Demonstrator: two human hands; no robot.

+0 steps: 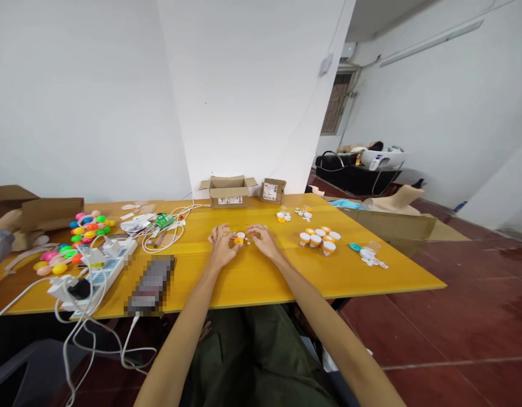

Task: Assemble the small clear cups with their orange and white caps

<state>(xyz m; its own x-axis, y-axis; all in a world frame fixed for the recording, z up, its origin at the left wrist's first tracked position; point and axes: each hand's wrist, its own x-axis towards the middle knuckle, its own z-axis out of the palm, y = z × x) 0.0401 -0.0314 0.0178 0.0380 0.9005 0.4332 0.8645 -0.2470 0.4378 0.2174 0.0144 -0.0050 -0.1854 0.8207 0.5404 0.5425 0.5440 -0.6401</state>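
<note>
On the yellow table my left hand [222, 247] rests with bent fingers apart, its thumb close to a small orange ring-shaped piece [239, 241]. Opposite it, my right hand [264, 242] curves inward, fingers apart and lowered to the tabletop. Between the two hands lies a round white piece [240, 234], with small white bits around it. Nothing shows gripped in either hand, though the undersides of the fingers are hidden. Right of my hands stands a group of small clear jars [315, 241] with white and orange lids.
White pieces [370, 257] and a teal ring [355, 247] lie at the right; more small heaps [283, 216] sit farther back. Two cardboard boxes [229, 199] stand against the wall. At left are a phone [153, 282], a power strip [112, 277], cables and colourful balls [91, 227].
</note>
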